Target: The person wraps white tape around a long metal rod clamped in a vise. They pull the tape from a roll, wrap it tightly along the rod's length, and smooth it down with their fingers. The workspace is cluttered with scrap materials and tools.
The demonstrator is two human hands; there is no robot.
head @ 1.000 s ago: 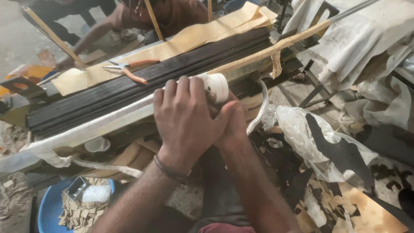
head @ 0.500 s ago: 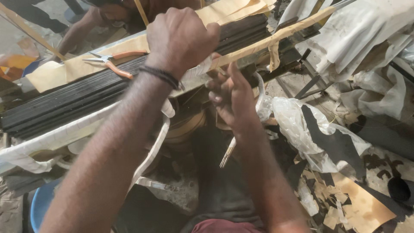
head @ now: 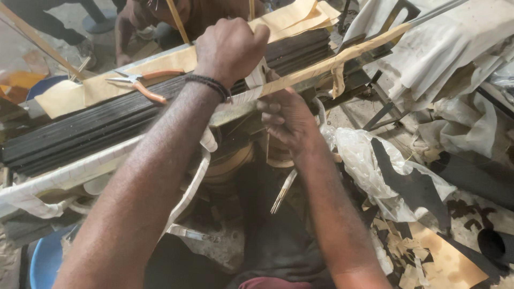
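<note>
Cluttered desk (head: 64,155): left hand (head: 230,48) clenched on white tape (head: 187,192), right hand (head: 286,118) pinching it; strip risked tearing under tension.

A pair of pliers (head: 140,84) with orange handles lies in the upper left of the frame, on a sheet of tan paper (head: 69,96). A blue tub (head: 45,259) sits in the bottom left corner. A crumpled clear plastic bag (head: 364,160) lies right of the middle. Small scraps of tan paper (head: 428,262) are scattered in the lower right. A black tube (head: 495,246) pokes in at the right edge. White cloth (head: 455,48) is piled in the upper right. Another person (head: 160,16) sits at the top.
</note>
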